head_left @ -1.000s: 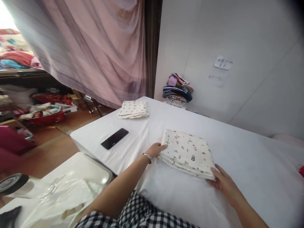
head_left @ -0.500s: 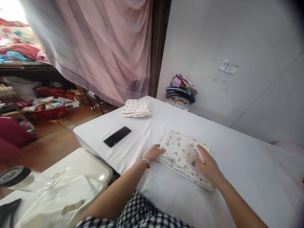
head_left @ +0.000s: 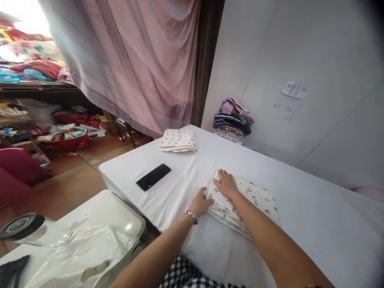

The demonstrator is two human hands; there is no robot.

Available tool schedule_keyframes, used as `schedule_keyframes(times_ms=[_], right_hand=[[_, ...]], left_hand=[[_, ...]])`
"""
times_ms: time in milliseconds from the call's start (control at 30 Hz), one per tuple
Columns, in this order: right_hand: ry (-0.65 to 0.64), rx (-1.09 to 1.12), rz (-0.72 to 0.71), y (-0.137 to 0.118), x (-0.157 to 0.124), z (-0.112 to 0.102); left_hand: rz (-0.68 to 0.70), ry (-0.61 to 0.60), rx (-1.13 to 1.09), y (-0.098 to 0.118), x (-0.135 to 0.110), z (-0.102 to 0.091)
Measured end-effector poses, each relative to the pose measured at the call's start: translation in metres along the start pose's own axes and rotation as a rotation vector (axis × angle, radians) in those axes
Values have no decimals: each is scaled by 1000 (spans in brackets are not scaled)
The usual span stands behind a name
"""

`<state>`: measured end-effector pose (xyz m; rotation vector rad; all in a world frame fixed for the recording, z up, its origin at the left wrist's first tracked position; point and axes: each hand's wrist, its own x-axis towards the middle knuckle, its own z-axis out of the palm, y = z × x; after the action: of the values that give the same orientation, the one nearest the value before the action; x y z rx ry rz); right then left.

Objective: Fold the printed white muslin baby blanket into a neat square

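Note:
A folded cream cloth with small prints [head_left: 255,200] lies on the white-covered table [head_left: 300,224] in front of me. My left hand [head_left: 201,203] grips the cloth's near left edge, fingers tucked under it, a bracelet on the wrist. My right hand [head_left: 225,183] lies flat on top of the cloth's left part, fingers stretched out toward the far left corner.
A black phone [head_left: 153,177] lies on the table to the left. A second folded printed cloth [head_left: 177,140] sits at the far corner. A stack of coloured fabrics [head_left: 233,120] stands against the wall. A white surface with clear plastic [head_left: 90,244] is at lower left.
My right hand has slid from the cloth's near right corner across its top to the left part. My left hand has stayed at the left edge.

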<state>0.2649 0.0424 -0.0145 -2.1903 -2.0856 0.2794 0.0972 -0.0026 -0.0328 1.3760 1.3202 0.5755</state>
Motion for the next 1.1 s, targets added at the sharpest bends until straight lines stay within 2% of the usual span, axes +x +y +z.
schedule_keyframes(times_ms=[100, 233, 333, 433, 633, 733, 967, 1100], right_hand=[[-31, 189, 18, 7, 0, -7], [-35, 323, 85, 17, 9, -34], [-21, 296, 126, 19, 23, -53], [-62, 231, 162, 10, 38, -64], [-267, 77, 147, -26, 58, -58], [-343, 39, 99, -34, 60, -58], [-435, 118, 10, -9, 51, -87], [-445, 200, -18, 2, 42, -96]], left_hand=[[31, 17, 108, 9, -11, 1], [113, 36, 260, 18, -26, 4], [185, 66, 365, 22, -34, 7], [220, 70, 446, 27, -38, 9], [290, 83, 529, 32, -45, 12], [330, 79, 561, 32, -47, 14], [383, 77, 577, 35, -53, 19], [450, 68, 573, 38, -55, 24]])
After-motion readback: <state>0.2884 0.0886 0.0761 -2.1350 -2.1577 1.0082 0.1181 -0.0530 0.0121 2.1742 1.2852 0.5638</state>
